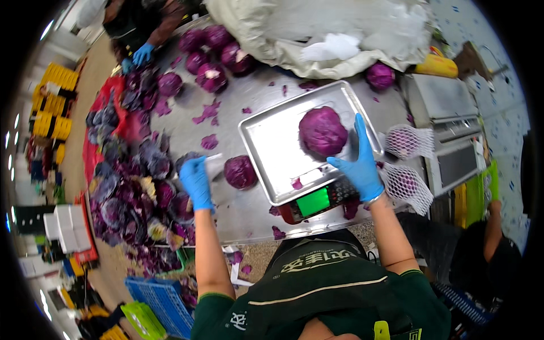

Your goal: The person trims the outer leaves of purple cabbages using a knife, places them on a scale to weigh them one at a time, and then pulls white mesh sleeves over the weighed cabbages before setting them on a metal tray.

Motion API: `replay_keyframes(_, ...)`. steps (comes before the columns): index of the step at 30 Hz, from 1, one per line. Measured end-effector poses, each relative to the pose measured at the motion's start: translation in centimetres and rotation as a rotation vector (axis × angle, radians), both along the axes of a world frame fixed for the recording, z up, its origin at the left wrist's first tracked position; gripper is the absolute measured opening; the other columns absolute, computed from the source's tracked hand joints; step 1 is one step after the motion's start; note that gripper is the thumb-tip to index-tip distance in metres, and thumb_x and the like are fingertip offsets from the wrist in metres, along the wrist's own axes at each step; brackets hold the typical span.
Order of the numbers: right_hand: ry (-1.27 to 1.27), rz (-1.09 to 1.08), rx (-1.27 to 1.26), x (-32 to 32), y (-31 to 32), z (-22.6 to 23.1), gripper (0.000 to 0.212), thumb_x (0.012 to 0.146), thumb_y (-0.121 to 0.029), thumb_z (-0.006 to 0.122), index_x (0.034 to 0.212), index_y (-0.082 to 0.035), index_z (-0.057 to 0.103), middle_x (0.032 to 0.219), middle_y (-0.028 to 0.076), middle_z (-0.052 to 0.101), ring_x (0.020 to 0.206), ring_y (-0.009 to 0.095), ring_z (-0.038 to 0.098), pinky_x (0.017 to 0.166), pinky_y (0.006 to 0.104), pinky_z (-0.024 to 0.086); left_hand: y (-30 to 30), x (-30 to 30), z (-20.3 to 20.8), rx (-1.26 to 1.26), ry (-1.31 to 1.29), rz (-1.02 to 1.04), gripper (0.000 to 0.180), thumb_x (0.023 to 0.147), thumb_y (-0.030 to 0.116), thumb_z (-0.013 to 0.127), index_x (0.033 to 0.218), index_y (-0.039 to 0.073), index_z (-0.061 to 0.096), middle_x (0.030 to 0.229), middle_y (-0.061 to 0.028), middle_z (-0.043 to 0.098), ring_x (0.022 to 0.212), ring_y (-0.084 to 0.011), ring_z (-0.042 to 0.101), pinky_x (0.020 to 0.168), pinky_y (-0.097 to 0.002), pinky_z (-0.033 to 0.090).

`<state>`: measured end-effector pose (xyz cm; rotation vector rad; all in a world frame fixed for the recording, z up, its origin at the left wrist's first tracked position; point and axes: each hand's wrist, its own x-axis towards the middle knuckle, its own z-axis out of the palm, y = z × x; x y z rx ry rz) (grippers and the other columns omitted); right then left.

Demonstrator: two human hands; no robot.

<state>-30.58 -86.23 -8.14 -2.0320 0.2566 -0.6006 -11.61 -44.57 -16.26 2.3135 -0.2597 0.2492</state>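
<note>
A red cabbage sits in a shallow metal tray on a scale with a lit green display. My right hand, in a blue glove, is spread open over the tray's right side. Its thumb points at the cabbage's lower edge; I cannot tell whether they touch. My left hand, also gloved in blue, is closed on a flat whitish object whose kind is unclear. Just right of it, a smaller red cabbage rests on the metal table.
Trimmed outer leaves are heaped at left. Several cabbages stand at the back beside a large white sack. Two net-wrapped cabbages lie right of the tray, near a machine. A co-worker's gloved hand shows far left.
</note>
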Motion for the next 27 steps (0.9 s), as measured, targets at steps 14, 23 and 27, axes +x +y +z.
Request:
replay_keyframes(14, 0.402, 0.562, 1.048, -6.8, 14.8, 1.5, 0.034, 0.094, -0.007, 0.063, 0.128, -0.004, 0.066, 0.116, 0.006, 0.072, 0.098, 0.01, 0.066, 0.082, 0.0252, 0.055, -2.6, -19.1, 13.5, -0.433, 0.245, 0.138, 0.035, 0.091, 0.0, 0.062, 0.125, -0.003, 0.057, 0.125, -0.0116, 0.06, 0.109, -0.0232, 0.059, 0.097, -0.0351, 0.048)
replay_keyframes(23, 0.433, 0.789, 1.112, -7.8, 11.6, 4.0, 0.048, 0.086, -0.02, 0.078, 0.124, 0.005, 0.063, 0.112, 0.012, 0.071, 0.103, 0.019, 0.067, 0.091, 0.0314, 0.054, -8.2, -17.8, 16.6, -0.445, 0.55, -0.379, 0.022, 0.082, -0.001, 0.061, 0.104, -0.002, 0.064, 0.1, -0.012, 0.063, 0.106, -0.0287, 0.062, 0.084, -0.0373, 0.051)
replay_keyframes(27, 0.067, 0.876, 1.154, -6.7, 14.3, 2.1, 0.08, 0.095, -0.045, 0.063, 0.154, -0.002, 0.03, 0.158, 0.014, 0.031, 0.139, 0.022, 0.04, 0.115, 0.0378, 0.032, -10.1, -21.2, 8.2, -0.66, 0.639, -0.431, 0.038, 0.101, 0.014, 0.05, 0.134, -0.005, 0.054, 0.126, -0.0139, 0.063, 0.113, -0.0223, 0.061, 0.093, -0.0331, 0.05)
